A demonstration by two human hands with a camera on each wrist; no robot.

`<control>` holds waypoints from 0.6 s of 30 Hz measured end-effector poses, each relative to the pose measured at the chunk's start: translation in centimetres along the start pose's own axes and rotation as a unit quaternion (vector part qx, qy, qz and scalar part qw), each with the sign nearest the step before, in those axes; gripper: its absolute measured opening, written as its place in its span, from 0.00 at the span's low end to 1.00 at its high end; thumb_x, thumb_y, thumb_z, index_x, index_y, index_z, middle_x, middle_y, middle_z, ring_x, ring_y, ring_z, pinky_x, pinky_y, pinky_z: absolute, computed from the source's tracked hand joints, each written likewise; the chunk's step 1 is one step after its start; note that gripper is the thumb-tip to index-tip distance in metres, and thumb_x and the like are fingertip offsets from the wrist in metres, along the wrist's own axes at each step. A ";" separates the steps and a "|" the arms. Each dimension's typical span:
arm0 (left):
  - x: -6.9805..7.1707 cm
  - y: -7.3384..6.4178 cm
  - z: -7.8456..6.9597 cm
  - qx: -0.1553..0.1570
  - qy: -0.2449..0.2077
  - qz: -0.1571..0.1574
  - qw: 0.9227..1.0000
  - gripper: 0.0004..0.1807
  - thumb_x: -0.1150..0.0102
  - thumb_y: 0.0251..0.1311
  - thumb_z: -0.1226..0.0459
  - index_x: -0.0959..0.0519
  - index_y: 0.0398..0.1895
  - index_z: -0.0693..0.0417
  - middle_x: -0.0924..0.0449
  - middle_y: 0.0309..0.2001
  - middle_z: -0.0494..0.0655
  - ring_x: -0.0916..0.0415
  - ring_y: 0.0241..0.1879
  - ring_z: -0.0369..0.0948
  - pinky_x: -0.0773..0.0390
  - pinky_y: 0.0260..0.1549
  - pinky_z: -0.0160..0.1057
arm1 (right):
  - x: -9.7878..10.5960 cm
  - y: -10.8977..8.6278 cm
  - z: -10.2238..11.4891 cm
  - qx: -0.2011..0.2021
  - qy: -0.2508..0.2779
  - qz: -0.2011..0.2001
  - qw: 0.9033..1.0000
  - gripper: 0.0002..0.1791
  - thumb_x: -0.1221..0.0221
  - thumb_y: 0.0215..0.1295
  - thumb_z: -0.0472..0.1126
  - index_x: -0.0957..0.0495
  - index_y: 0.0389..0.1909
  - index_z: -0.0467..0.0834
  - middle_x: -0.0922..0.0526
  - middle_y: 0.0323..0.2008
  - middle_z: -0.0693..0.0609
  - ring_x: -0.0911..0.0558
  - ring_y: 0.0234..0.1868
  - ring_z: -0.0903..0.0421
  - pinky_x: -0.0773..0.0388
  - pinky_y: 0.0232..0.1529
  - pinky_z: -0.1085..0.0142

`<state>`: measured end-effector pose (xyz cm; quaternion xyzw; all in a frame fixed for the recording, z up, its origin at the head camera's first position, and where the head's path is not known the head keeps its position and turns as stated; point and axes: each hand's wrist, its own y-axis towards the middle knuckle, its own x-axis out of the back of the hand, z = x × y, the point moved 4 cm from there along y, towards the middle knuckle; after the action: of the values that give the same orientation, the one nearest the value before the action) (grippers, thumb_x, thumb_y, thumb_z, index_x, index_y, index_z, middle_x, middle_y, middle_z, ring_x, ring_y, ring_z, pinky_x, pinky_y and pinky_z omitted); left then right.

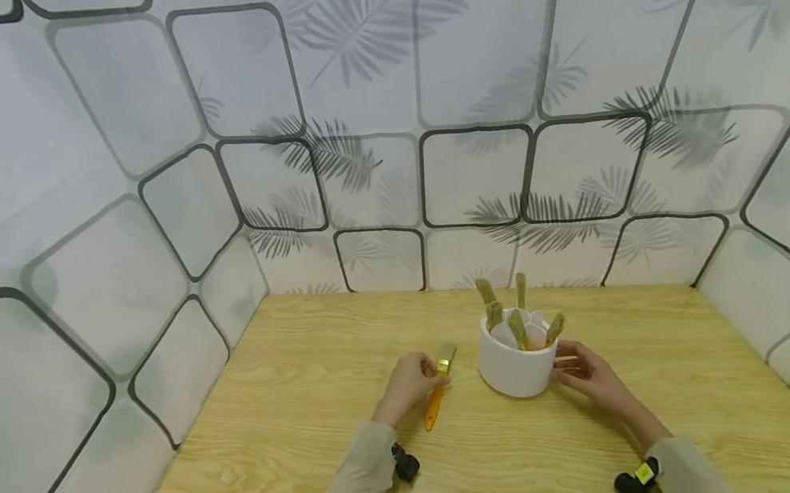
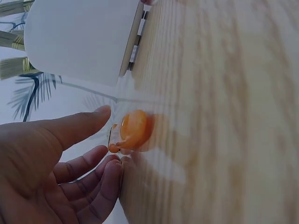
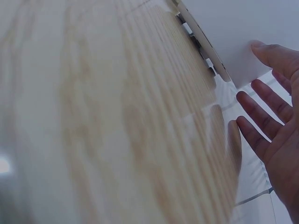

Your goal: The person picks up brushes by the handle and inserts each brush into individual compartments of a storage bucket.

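Observation:
A paintbrush with an orange handle [image 1: 434, 409] and pale bristles lies on the wooden table [image 1: 297, 417], left of a white round pot [image 1: 517, 372]. My left hand [image 1: 412, 381] is at the brush. In the left wrist view, the thumb stands apart from the orange handle [image 2: 134, 129], while the fingertips are close beside it; contact is unclear. Several brushes [image 1: 485, 292] stand bristles up inside the pot. My right hand [image 1: 593, 380] rests against the pot's right side. Its thumb touches the white wall [image 3: 233, 46] in the right wrist view, with the fingers spread.
Patterned white cloth walls [image 1: 375, 192] enclose the table at the back and both sides. Inside the pot are white dividers [image 1: 518, 316]. Small dark feet [image 3: 196, 43] show beneath the pot. A black wrist camera [image 1: 407, 464] is on the left sleeve, another [image 1: 635, 485] on the right.

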<state>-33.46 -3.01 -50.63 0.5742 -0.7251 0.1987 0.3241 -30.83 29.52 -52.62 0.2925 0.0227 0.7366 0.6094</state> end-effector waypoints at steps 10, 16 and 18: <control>0.0 -0.1 -0.5 0.031 0.028 -0.008 0.999 0.16 0.28 0.45 0.60 0.26 0.24 0.59 0.30 0.22 0.42 0.35 0.21 0.37 0.34 0.20 0.32 | 0.0 0.0 0.5 0.005 0.000 0.010 1.000 0.25 0.42 0.60 0.30 0.36 0.58 0.31 0.25 0.47 0.55 0.22 0.46 0.61 0.23 0.44 0.73; 0.0 -0.2 -0.6 0.040 0.029 -0.004 0.999 0.16 0.28 0.45 0.61 0.28 0.18 0.56 0.32 0.18 0.41 0.37 0.18 0.36 0.36 0.16 0.31 | 0.0 -0.1 0.7 0.004 -0.004 0.009 1.000 0.25 0.42 0.60 0.29 0.36 0.59 0.31 0.25 0.47 0.56 0.21 0.46 0.57 0.23 0.44 0.72; 0.0 -0.2 -0.7 0.040 0.025 -0.004 0.999 0.16 0.28 0.45 0.61 0.28 0.16 0.56 0.33 0.16 0.40 0.38 0.17 0.35 0.37 0.15 0.30 | 0.0 -0.1 0.7 0.005 -0.003 0.007 1.000 0.25 0.42 0.60 0.29 0.36 0.58 0.31 0.25 0.47 0.56 0.21 0.46 0.55 0.23 0.44 0.72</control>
<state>-33.10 -2.60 -50.14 0.5840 -0.7060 0.2406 0.3203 -30.44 29.32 -52.09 0.2978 0.0219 0.7400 0.6027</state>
